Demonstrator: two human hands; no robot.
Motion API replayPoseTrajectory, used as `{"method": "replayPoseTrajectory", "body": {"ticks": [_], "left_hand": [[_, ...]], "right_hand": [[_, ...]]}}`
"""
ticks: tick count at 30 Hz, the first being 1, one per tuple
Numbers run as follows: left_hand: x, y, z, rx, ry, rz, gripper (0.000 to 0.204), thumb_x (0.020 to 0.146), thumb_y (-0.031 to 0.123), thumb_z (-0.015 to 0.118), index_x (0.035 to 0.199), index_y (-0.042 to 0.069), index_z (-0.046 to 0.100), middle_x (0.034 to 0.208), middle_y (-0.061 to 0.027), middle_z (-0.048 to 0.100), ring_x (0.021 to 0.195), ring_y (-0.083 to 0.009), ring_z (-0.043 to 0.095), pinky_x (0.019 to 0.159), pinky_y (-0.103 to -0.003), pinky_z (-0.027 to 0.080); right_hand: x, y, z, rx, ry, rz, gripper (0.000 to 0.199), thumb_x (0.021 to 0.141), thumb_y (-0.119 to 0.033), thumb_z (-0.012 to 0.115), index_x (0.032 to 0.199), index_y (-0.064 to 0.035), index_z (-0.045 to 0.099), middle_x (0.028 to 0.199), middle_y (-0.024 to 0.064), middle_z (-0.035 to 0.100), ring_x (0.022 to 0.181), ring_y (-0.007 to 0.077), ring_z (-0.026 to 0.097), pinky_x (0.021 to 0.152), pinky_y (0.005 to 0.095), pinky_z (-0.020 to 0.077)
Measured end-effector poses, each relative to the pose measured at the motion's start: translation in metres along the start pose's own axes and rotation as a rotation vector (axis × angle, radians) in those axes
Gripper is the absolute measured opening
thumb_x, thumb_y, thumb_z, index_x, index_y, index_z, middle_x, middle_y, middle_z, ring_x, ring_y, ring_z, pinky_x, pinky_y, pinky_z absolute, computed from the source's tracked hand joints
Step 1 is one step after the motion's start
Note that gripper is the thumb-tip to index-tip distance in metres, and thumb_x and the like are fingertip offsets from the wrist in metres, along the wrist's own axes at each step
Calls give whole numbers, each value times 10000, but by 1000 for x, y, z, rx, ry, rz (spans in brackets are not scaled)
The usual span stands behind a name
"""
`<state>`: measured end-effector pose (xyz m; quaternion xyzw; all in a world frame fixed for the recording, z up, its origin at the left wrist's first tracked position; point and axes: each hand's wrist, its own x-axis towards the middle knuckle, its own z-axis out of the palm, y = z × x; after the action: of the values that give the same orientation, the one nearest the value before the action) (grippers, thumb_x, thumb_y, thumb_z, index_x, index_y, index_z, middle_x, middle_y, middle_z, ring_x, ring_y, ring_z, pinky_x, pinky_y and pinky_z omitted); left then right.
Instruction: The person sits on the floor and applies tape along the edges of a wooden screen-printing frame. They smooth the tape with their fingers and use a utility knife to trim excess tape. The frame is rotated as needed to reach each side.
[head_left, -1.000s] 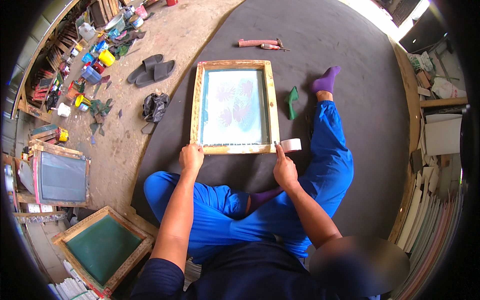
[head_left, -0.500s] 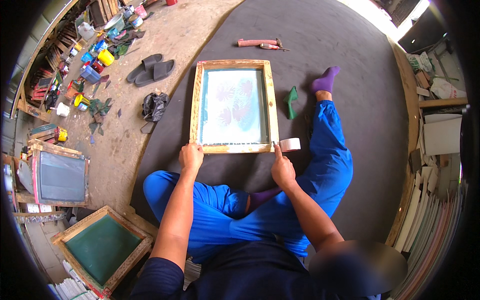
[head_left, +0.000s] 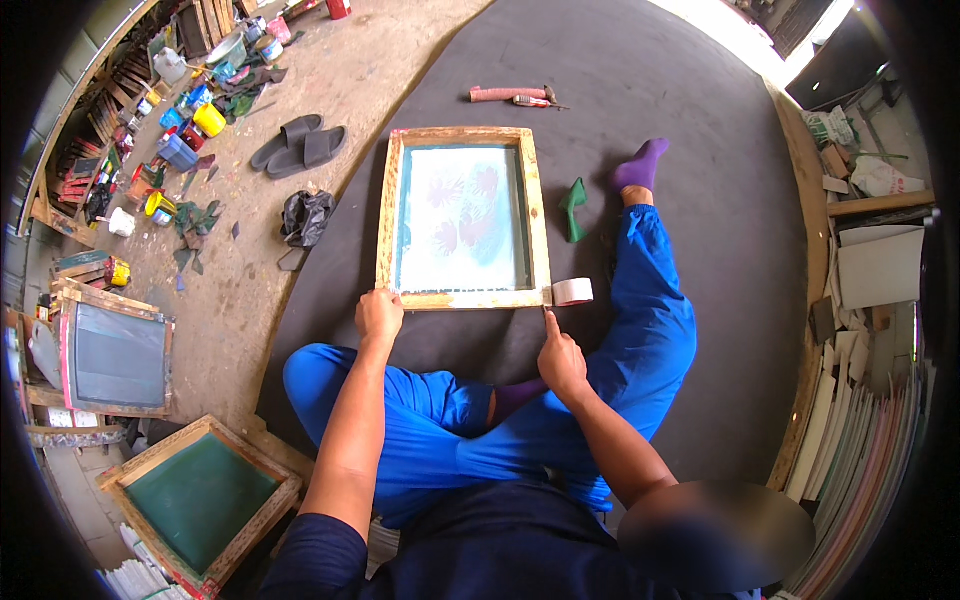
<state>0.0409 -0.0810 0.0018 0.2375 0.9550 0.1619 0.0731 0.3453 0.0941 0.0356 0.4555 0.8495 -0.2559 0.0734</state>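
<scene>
head view, left hand [head_left: 379, 316] grip unchanged on frame [head_left: 462, 298], right hand [head_left: 561, 359] fingertip still pressing tape [head_left: 572, 291]

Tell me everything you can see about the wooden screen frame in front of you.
The frame is a rectangular printing screen with a pale, worn wooden border and a whitish mesh edged in teal, showing faint reddish flower-like shapes. It lies flat on the dark mat between the person's legs, long side running away from them. The left hand grips its near left corner. The right hand reaches its near right corner, where a tape roll sits against the frame. Tape appears to run along the near edge.
</scene>
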Motion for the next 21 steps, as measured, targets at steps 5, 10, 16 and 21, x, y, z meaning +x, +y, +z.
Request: {"method": "replayPoseTrajectory", "body": {"ticks": [5, 10, 16, 21], "left_hand": [[0, 0, 0, -17, 5, 2, 176, 874, 208, 716, 878, 62, 813, 866, -235, 747, 818, -424, 743, 768, -505, 612], [4, -23, 12, -130, 21, 57, 179, 870, 228, 724, 883, 75, 816, 843, -209, 750, 808, -420, 736, 785, -504, 601], [12, -38, 13, -551, -86, -106, 182, 848, 176, 823, 867, -4, 807, 732, -131, 757, 687, -204, 744, 638, -346, 556], [15, -45, 6, -844, -246, -230, 148, 911, 110, 778, 898, -38, 786, 740, -49, 722, 608, -86, 623, 554, -255, 486]], "right_hand": [[6, 20, -13, 198, 287, -73, 514, 939, -166, 623, 1439, -84, 536, 1129, 268, 711, 1022, 458, 702, 911, 539, 552], [73, 24, -76, 148, 284, -39, 447, 845, -244, 739, 1277, -144, 686, 1087, 193, 751, 1029, 413, 712, 892, 501, 560], [119, 58, -90, 29, -78, 10, 514, 820, -412, 813, 1208, -82, 741, 1044, 189, 771, 1027, 373, 737, 897, 455, 566], [112, 74, -95, 232, -200, -33, 487, 808, -382, 834, 1126, -20, 759, 967, 190, 774, 954, 344, 756, 842, 425, 562]]}}
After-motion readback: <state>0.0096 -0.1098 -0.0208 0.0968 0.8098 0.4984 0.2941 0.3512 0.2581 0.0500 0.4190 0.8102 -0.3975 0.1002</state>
